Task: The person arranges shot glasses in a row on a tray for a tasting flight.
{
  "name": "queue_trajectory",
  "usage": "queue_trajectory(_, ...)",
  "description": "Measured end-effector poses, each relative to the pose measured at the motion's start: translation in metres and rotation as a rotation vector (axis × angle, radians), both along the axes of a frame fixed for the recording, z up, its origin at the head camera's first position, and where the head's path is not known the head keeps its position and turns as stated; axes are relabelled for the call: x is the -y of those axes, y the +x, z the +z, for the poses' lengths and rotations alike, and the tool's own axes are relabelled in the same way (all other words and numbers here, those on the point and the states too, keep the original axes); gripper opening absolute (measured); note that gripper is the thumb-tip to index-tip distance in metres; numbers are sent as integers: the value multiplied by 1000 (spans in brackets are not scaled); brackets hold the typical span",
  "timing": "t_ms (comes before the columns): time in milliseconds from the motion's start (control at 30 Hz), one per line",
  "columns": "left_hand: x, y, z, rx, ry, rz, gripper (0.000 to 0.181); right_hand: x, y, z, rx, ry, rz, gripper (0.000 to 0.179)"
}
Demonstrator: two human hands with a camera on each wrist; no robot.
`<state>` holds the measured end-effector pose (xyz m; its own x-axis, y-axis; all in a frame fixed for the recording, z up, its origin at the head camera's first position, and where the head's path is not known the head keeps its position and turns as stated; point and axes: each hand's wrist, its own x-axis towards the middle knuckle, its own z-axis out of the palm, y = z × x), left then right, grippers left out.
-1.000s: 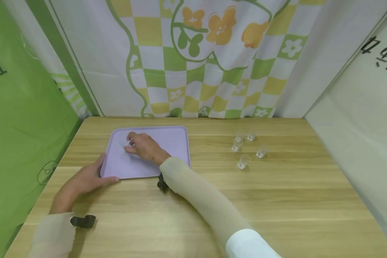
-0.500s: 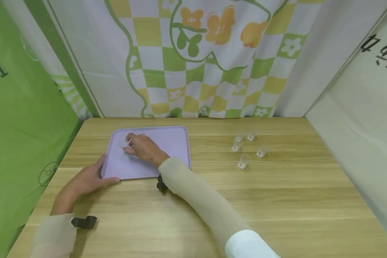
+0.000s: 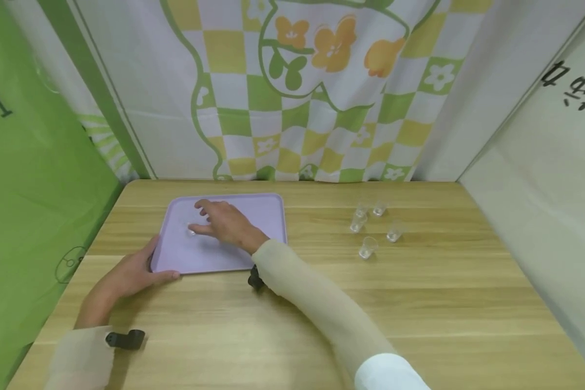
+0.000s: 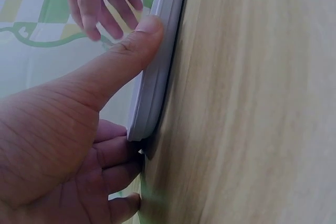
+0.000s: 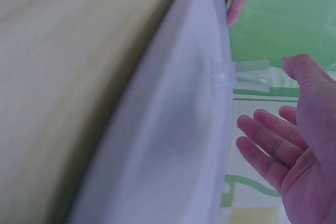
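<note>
A lilac tray (image 3: 244,208) lies on the left part of the table. My left hand (image 3: 131,273) holds its near left corner, thumb along the front edge and fingers at the left side, as the left wrist view (image 4: 84,114) also shows. On the tray stands a small clear cup (image 5: 252,75), upright, partly hidden behind my right thumb in the head view. My right hand (image 3: 226,222) hovers over the tray beside this cup. Its fingers are spread and apart from the cup in the right wrist view, with nothing between them.
Several more small clear cups stand on the wooden table (image 3: 370,314) to the right of the tray, among them a near cup (image 3: 368,247) and a right-hand cup (image 3: 394,233). A checked curtain (image 3: 322,124) hangs behind the table. Green and white sheets flank it.
My right hand has let go of the clear cup; its thumb and fingers have spread and drawn slightly right. The cup stays on the tray. My left hand keeps its place at the corner.
</note>
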<state>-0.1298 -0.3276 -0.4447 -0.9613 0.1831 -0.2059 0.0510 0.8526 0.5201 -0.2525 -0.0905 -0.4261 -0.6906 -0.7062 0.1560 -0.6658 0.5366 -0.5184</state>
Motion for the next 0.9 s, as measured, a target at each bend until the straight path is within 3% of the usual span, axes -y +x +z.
queue_trajectory(133, 1, 0, 1, 7, -5, 9, 124, -17, 3, 10, -46, 13, 23, 51)
queue_trajectory(467, 0, 1, 0, 5, 18, 13, 125, -66, 17, 24, -64, 23, 32, 43)
queue_trajectory(700, 1, 5, -3, 15, 17, 14, 126, -101, 27, 27, -140, 36, 4, 33)
queue_trajectory(900, 1, 1, -2, 5, 13, 11, 126, -132, 32, 29, -197, -19, 0, 27)
